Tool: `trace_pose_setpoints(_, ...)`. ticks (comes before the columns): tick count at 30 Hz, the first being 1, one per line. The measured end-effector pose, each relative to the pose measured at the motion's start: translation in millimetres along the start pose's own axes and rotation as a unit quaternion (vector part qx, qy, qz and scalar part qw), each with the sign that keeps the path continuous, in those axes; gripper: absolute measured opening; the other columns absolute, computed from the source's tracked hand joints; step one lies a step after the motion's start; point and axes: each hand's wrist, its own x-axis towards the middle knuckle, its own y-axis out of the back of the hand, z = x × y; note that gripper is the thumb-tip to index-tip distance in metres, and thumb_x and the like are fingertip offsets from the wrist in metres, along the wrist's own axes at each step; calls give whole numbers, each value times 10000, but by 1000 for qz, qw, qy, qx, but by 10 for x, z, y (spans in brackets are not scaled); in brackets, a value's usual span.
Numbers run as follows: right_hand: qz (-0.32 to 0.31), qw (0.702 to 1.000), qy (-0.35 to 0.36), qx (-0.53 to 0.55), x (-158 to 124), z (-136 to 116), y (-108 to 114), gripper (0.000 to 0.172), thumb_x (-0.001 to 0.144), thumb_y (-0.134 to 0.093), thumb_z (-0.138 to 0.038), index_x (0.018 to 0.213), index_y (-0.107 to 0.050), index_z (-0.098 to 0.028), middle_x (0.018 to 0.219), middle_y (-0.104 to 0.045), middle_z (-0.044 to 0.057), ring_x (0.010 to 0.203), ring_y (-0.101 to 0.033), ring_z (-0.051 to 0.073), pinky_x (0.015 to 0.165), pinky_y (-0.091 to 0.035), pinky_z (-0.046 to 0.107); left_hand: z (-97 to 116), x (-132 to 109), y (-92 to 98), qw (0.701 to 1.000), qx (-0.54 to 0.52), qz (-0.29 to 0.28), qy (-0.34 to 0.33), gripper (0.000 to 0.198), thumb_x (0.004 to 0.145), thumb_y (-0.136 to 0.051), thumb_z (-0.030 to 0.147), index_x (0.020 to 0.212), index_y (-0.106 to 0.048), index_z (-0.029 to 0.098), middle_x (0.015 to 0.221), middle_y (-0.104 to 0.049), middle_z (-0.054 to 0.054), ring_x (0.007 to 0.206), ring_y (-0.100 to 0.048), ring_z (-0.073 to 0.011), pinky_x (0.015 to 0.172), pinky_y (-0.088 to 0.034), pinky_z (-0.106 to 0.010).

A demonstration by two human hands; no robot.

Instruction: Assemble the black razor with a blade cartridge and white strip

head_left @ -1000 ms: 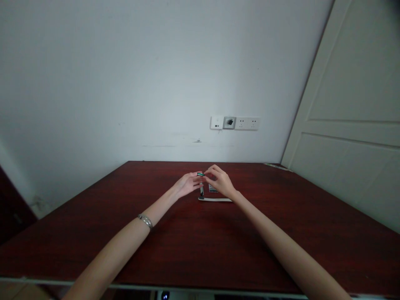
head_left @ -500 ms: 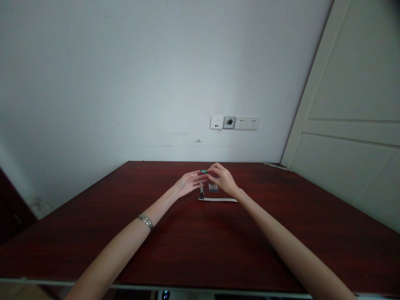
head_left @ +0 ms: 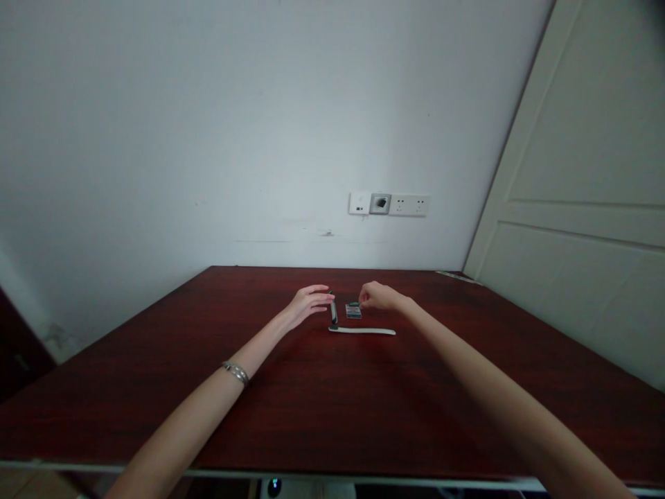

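My left hand (head_left: 308,302) hovers low over the dark red table (head_left: 332,402), fingers stretched out and apart, its tips just left of a short dark strap piece (head_left: 333,313). My right hand (head_left: 378,296) rests on the table with fingers pinched at the far end of a small dark rectangular piece (head_left: 354,311). Whether it grips that piece or a smaller item I cannot tell. A long white strap (head_left: 362,331) lies flat in front of both hands. A silver bracelet (head_left: 235,372) circles my left wrist.
A white wall rises behind the table, with a row of sockets (head_left: 389,204) above its far edge. A pale door (head_left: 582,201) stands at the right. The table's near edge (head_left: 332,477) runs along the bottom of the view.
My hands have parted and come down. The small green-topped item pinched between them earlier is gone from sight, and my right hand has dropped to the small rectangular piece.
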Motion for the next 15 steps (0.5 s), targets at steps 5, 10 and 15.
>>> trace_pose_setpoints(5,-15,1000,-1,-19,26,-62,-60,128,619,-642,-239,724,-703,-198,766,-679,55,667,-597,163,514,-352,202,9,-30,-27,1000,12,3,5,391,661,-691,219,1018,-552,134,999,-647,-172,917,-620,-242,799,-458,-368)
trace_pose_setpoints(10,-28,999,1,-20,74,-33,-109,121,618,-634,-211,718,-702,-200,767,-681,54,665,-599,160,527,-367,202,-14,-28,-14,1000,22,11,12,382,688,-665,326,1005,-559,140,958,-662,-164,910,-621,-240,789,-456,-366)
trace_pose_setpoints(15,-35,999,2,-30,93,-30,-138,126,618,-624,-216,717,-700,-200,756,-680,49,646,-595,149,507,-351,194,-34,-20,-25,999,28,5,21,380,703,-640,372,991,-561,136,928,-670,-162,890,-627,-241,769,-462,-362)
